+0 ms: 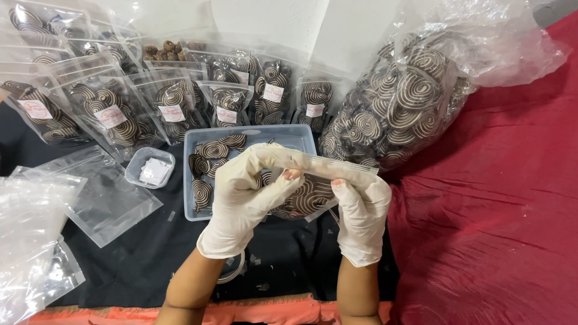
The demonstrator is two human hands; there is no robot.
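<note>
A black cloth [150, 253] covers the worktop, with red cloth [494, 210] beside it. Both gloved hands, left hand [247, 198] and right hand [361, 210], pinch the top of a clear pouch [307, 195] of swirl cookies above the tub [289, 137]. If the fingers slip, the cookies could spill. Behind stand filled pouches [174, 105] with white and red labels, and a big bag [397, 102].

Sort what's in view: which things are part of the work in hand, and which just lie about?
In hand:
left hand
right hand
clear zip pouch of swirl biscuits, held by both
blue tray of loose biscuits
big bag of biscuits

Lying about:
filled pouches
empty pouches
small tub
red cloth
</note>
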